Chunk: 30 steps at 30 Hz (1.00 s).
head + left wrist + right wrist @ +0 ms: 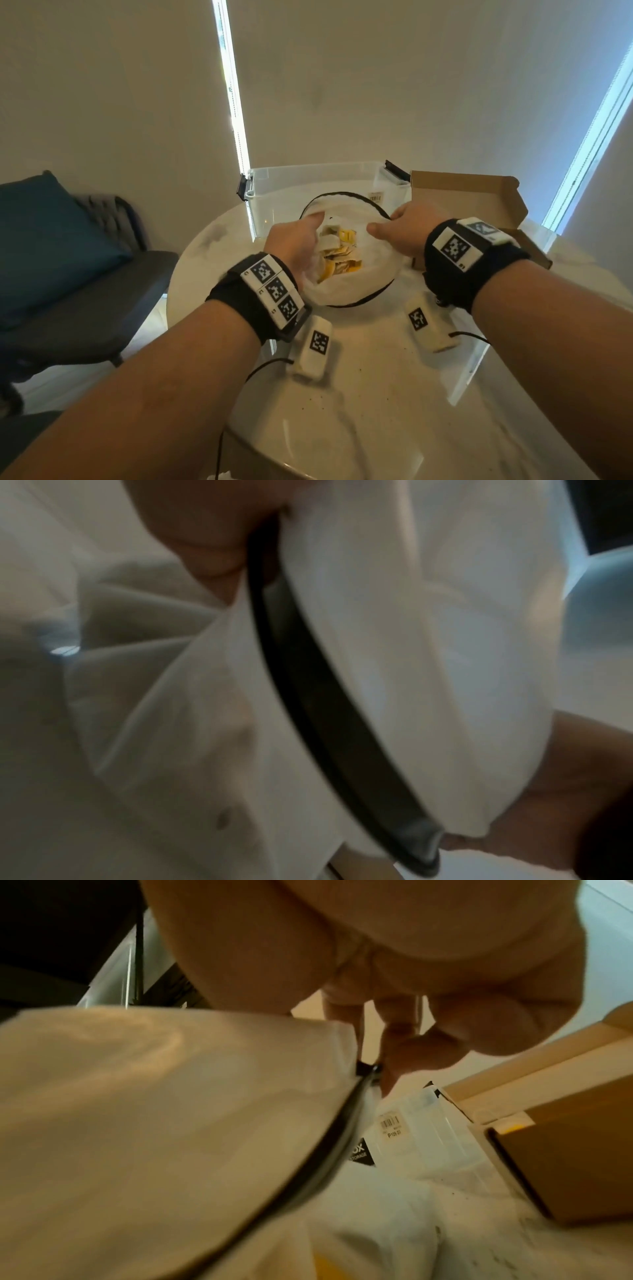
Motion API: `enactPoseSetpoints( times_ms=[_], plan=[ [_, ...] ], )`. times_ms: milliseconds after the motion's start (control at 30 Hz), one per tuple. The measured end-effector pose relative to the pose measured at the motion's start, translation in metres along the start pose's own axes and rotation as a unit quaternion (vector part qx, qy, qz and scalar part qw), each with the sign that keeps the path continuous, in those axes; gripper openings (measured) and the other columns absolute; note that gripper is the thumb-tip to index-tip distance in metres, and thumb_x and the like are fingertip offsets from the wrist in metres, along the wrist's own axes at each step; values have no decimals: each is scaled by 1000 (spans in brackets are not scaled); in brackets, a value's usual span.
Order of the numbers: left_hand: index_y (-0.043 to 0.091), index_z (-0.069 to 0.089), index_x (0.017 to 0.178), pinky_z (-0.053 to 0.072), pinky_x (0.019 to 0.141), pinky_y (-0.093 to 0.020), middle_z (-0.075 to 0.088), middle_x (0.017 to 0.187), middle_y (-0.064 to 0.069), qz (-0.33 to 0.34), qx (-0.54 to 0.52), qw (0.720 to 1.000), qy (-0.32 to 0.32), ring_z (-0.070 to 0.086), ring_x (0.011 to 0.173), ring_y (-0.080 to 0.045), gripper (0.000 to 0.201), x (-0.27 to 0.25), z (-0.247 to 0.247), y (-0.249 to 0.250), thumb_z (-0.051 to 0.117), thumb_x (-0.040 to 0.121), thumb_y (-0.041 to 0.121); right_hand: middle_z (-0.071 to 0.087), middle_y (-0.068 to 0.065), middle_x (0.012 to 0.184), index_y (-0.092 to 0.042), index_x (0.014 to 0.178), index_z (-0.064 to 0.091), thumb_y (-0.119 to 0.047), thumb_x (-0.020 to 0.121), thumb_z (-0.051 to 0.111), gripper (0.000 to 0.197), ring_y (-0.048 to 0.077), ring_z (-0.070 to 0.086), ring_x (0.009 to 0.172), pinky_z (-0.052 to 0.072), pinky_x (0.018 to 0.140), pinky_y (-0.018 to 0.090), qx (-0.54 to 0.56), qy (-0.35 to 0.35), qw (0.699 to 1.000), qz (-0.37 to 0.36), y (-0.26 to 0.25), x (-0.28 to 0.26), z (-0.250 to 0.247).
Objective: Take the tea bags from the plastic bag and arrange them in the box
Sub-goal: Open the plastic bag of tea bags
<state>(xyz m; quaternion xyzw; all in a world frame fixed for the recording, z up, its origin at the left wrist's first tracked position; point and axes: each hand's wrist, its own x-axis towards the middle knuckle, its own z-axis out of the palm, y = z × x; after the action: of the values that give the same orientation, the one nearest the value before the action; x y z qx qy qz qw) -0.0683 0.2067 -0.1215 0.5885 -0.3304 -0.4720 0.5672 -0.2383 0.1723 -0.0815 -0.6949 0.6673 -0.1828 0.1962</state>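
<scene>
- While both hands, the left hand (294,245) and right hand (406,228), pinch the bag (373,270) rim apart, the opening step is in hand.
- Tea bags (339,255) lie inside the bag; next, one hand should reach in, toward the box (479,197).

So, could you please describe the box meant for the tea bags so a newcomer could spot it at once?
On the round white table, look past the white plastic bag to the far right edge. The cardboard box sits there, lid flap raised, right of the clear storage bin. It is the only brown, opaque container.
</scene>
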Motion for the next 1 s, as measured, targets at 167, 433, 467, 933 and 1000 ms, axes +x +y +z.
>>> enactPoseSetpoints(
  times_ms=[167,433,467,933,1000],
  plan=[
    [10,67,111,46,62,-28,63,76,-4,2,-6,1000,-16,59,63,-17,43,6,5,4,67,89,47,67,10,109,-9,114,64,-24,96,66,24,25,65,96,57,84,36,367,-102,913,147,-8,3,-11],
    [30,68,94,46,105,-53,67,121,-22,31,38,997,-52,62,115,-42,7,14,2,0,62,95,34,67,16,116,4,116,57,-10,105,39,25,35,70,103,53,77,58,652,-183,718,161,-4,-4,-19],
    [30,67,96,48,104,-51,68,117,-20,15,15,998,-56,64,111,-39,6,12,-1,3,65,93,34,65,25,119,5,120,54,-9,104,38,27,41,66,109,52,84,59,663,-191,709,144,-3,-5,-17],
    [-9,61,108,61,65,-52,68,77,-31,-150,-263,918,-254,69,59,-45,44,9,-29,26,41,103,30,67,21,125,-11,130,59,-21,89,46,44,43,63,117,45,105,58,690,-230,679,103,16,13,3],
    [0,60,118,59,80,-51,70,95,-25,-145,-238,929,-245,71,81,-42,42,13,-29,17,48,100,35,66,21,126,-11,131,58,-21,87,47,46,43,63,116,46,103,58,686,-223,683,116,19,16,5]
  ],
)
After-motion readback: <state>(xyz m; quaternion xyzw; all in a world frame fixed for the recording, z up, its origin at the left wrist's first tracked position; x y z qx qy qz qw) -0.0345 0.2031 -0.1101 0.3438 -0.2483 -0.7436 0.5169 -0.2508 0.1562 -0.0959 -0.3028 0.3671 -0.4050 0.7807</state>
